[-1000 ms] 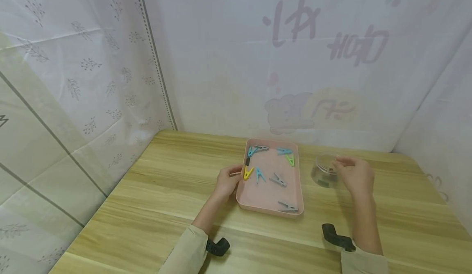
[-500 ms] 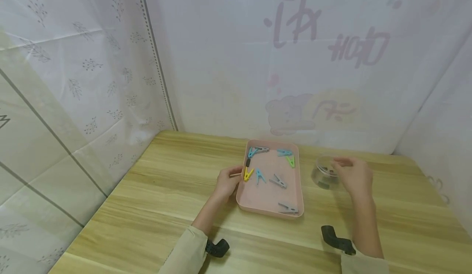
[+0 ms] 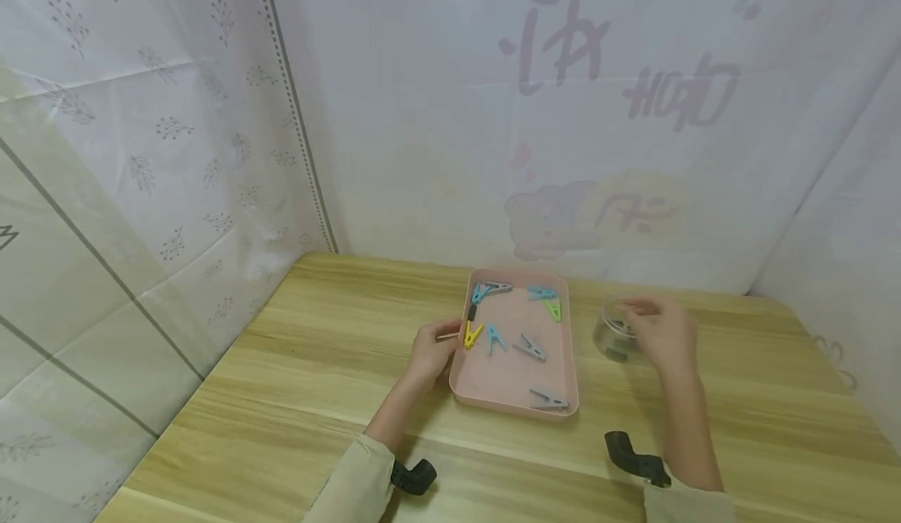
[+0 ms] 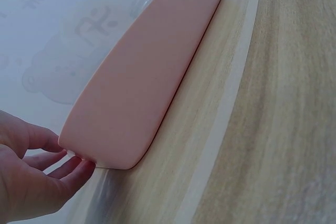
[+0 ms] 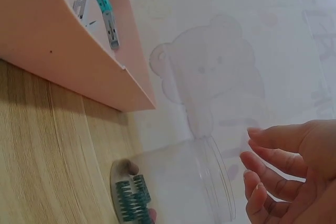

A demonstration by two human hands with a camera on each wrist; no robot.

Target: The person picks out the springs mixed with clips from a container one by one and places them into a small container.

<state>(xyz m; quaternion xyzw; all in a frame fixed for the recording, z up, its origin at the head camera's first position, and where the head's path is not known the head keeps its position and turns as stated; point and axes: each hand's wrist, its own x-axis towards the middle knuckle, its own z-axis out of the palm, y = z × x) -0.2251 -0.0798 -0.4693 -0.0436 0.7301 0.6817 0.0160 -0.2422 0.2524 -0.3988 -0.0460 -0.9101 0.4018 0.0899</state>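
On the table sits a pink tray (image 3: 507,386) with several clothespins inside, among them a yellow clothespin (image 3: 472,335), a green clothespin (image 3: 554,309) and a grey clothespin (image 3: 531,348). My left hand (image 3: 430,349) holds the tray's left wall, thumb at the rim and the other fingers bent against the side. To the right of the tray stands a clear round jar (image 3: 611,338) with dark green ridged pieces (image 5: 132,198) and a brown piece at its bottom. Over the jar's mouth hovers my right hand (image 3: 665,334), fingers loosely bent, thumb apart, nothing visible between them.
Light wood-grain table (image 3: 338,335) extends around the tray and jar. A printed white curtain (image 3: 422,116) hangs along the back and sides. Black curved camera mounts (image 3: 636,454) stick out from both wrists above the table.
My right hand has shifted a little to the left over the jar's mouth. The left hand, the tray and the clothespins have stayed in place.
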